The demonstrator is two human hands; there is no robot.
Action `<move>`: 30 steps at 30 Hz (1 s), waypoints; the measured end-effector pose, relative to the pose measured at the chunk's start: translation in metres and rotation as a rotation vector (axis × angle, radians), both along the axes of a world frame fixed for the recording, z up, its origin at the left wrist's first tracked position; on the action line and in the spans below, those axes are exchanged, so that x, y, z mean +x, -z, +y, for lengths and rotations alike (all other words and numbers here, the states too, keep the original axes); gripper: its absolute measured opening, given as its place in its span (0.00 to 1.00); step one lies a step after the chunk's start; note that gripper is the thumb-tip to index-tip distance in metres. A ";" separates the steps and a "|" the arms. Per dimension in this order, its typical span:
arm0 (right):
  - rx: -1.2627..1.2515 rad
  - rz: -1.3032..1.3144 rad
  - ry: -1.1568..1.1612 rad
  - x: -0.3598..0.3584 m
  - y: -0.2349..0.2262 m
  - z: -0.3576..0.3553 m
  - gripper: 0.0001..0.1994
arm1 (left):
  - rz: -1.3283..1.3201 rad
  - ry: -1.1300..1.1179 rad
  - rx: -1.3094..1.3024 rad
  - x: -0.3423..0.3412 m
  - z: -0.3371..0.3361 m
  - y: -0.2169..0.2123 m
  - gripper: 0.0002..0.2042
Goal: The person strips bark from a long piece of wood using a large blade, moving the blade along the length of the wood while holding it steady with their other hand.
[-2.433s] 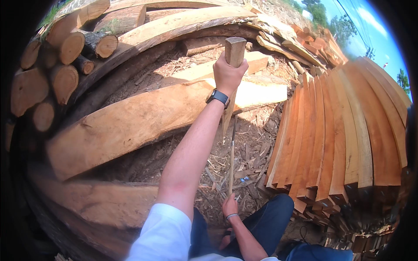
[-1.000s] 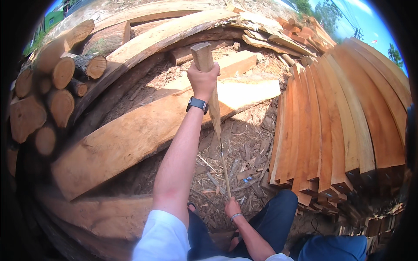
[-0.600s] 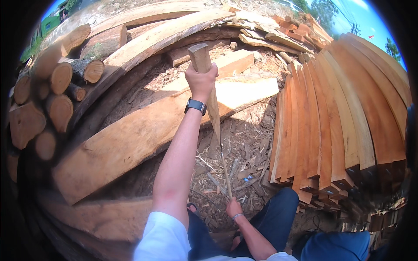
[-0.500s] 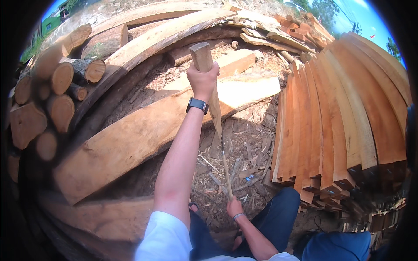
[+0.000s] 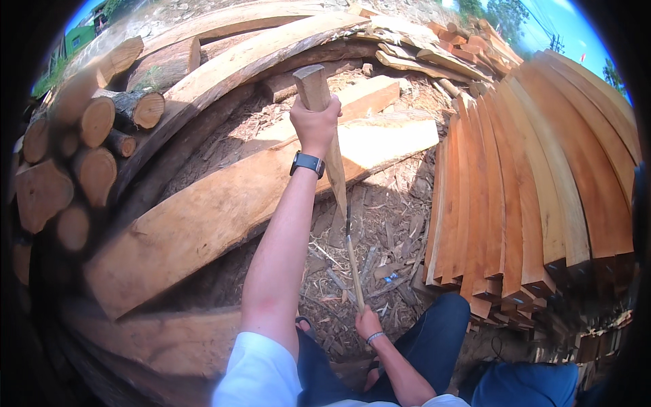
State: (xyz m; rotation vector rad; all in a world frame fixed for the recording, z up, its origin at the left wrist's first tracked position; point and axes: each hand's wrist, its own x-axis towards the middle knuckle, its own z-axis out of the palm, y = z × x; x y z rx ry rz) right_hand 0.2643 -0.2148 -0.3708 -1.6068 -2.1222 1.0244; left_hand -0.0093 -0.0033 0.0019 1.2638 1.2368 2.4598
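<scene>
My left hand (image 5: 315, 129) is wrapped round a wooden stake (image 5: 312, 87), just below its square, thicker end. From there the stake tapers down and toward me, passing in front of a broad sawn plank (image 5: 203, 220). Lower down, my right hand (image 5: 368, 324) grips a slim wooden handle (image 5: 354, 271) whose far end is narrow and dark. That dark end meets or overlaps the stake's thin lower end; I cannot tell whether they touch. The tool's head is seen too thinly to name.
Round logs (image 5: 96, 122) are piled on the left. To the right leans a tall stack of reddish boards (image 5: 515, 169). Long slabs (image 5: 251, 57) lie beyond the plank, and wood chips (image 5: 339, 271) litter the ground. A blue-covered shape (image 5: 522, 384) sits at the lower right.
</scene>
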 end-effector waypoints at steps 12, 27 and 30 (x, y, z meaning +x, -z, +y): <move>0.022 -0.092 0.057 0.012 0.006 0.004 0.10 | 0.017 0.004 0.018 0.010 0.005 -0.001 0.09; -0.012 -0.038 0.027 -0.002 -0.002 0.001 0.10 | 0.005 0.001 0.006 0.000 -0.006 -0.002 0.07; 0.030 -0.055 0.023 0.002 -0.004 0.000 0.10 | 0.011 0.009 0.021 -0.002 -0.006 -0.003 0.07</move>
